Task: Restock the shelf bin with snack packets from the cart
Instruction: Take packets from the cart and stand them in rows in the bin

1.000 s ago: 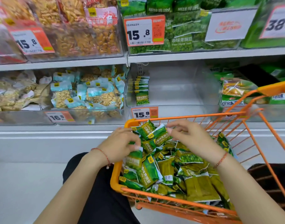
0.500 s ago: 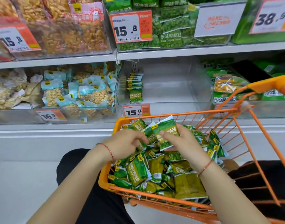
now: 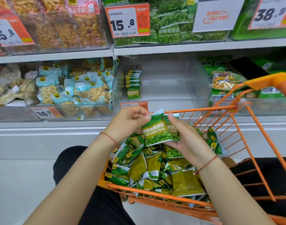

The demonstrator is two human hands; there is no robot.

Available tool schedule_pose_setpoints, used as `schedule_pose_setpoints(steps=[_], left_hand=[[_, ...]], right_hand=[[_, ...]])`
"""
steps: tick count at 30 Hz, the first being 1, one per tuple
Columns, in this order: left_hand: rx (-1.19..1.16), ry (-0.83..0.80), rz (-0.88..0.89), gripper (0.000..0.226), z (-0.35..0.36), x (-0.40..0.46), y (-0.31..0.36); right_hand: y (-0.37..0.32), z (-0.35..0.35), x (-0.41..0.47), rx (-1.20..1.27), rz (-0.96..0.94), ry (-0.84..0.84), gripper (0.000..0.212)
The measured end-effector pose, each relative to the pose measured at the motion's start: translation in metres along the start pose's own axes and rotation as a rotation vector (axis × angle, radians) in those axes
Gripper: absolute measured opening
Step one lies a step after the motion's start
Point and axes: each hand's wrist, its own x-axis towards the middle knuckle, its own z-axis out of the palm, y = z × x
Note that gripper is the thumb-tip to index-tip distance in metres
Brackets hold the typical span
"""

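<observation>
Both hands hold a small stack of green snack packets above the orange cart, just in front of the shelf. The left hand pinches the stack's upper left corner with curled fingers; the right hand cups it from below and the right side, thumb pressed on the front. It looks like two packets, though there may be more behind. Many more green packets lie heaped in the cart. The clear shelf bin beyond holds only a short row of packets standing against its left wall.
</observation>
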Motion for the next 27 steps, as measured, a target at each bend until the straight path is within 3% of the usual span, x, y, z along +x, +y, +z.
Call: schedule_pose_setpoints(steps=[3,4,7,8,10,12,15,17,21,24,27], left_hand=[[0.101,0.081,0.082,0.014,0.021,0.011,0.004],[0.12,0.088,0.092,0.013,0.024,0.014,0.004],[0.167,0.183,0.082,0.008,0.013,0.02,0.003],[0.276,0.249,0.08,0.01,0.004,0.023,0.0],[0.589,0.296,0.016,0.016,-0.014,0.028,-0.011],[0.796,0.175,-0.101,0.026,-0.021,0.029,-0.023],[0.917,0.019,-0.17,0.043,-0.01,0.028,-0.038],[0.919,0.087,-0.132,0.04,-0.005,0.028,-0.045],[0.775,0.199,-0.113,0.03,-0.01,0.026,-0.046],[0.649,0.367,-0.027,0.021,-0.021,0.019,-0.033],[0.368,0.401,0.022,0.007,-0.024,0.012,-0.016]], right_hand=[[0.001,0.0,-0.005,-0.096,-0.017,-0.06,0.026],[0.001,0.001,-0.006,-0.103,-0.038,-0.028,0.017],[0.0,-0.005,-0.002,0.018,-0.048,0.09,0.035],[0.001,-0.008,0.001,0.089,-0.054,0.14,0.046],[0.001,-0.016,0.009,0.218,-0.056,0.211,0.043],[0.004,-0.02,0.013,0.258,-0.055,0.261,0.051],[0.007,-0.021,0.016,0.222,-0.038,0.235,0.02],[0.008,-0.021,0.017,0.233,-0.02,0.205,0.015],[0.008,-0.022,0.017,0.238,-0.021,0.243,0.042],[0.007,-0.02,0.015,0.214,-0.045,0.254,0.047],[0.005,-0.017,0.012,0.194,-0.058,0.25,0.045]])
